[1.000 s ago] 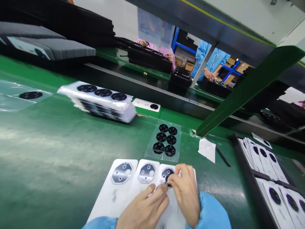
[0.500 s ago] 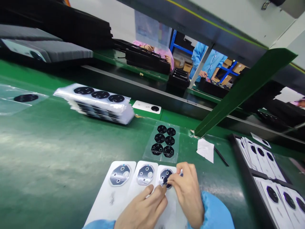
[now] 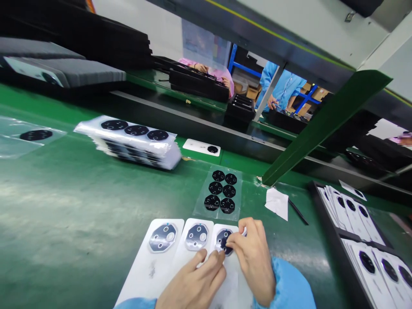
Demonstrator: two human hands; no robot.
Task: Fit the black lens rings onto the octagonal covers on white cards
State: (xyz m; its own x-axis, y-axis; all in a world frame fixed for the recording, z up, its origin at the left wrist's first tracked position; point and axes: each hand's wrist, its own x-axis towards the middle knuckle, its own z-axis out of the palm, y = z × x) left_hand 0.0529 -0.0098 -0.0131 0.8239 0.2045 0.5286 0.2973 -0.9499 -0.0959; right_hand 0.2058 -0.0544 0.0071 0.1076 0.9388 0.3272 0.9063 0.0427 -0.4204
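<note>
Three white panels lie side by side at the bottom centre, a dark octagonal piece on each: the left panel, the middle panel and the right panel. My left hand rests over the middle and right panels, its fingers apart and fingertips at the lower edge of the right octagon. Thumb and fingers of my right hand are pinched at the right side of that octagon; what they pinch is too small to make out. Beyond the panels lies a clear sheet with several black octagons.
A stack of clear sheets stands at the left rear. A white cloth and a black pen lie right of centre. A black tray of white panels is at the right. A green post slants upward. People work across the bench.
The view has shifted slightly. Both hands keep nearly the same pose at the right panel.
</note>
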